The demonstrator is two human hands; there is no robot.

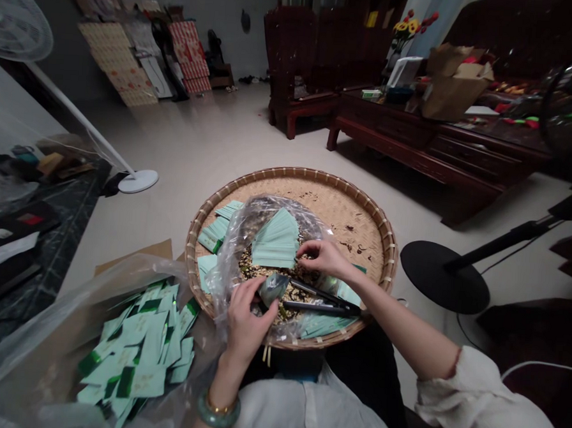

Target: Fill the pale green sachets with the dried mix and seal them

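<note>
My left hand is closed around a small green packet, its mouth spread and facing up. My right hand is pinched at the right edge of a fanned stack of pale green packets; what its fingertips hold is too small to tell. Beneath both hands lies a loose dried mix in a clear plastic bag, inside a round woven bamboo tray. A black two-armed tool, like a hair straightener, rests with its arms apart, tips toward the packet.
At the left, a big clear bag holds many green packets. More packets lie along the tray's left side. A white fan, a black round stand base and a dark wooden table stand around.
</note>
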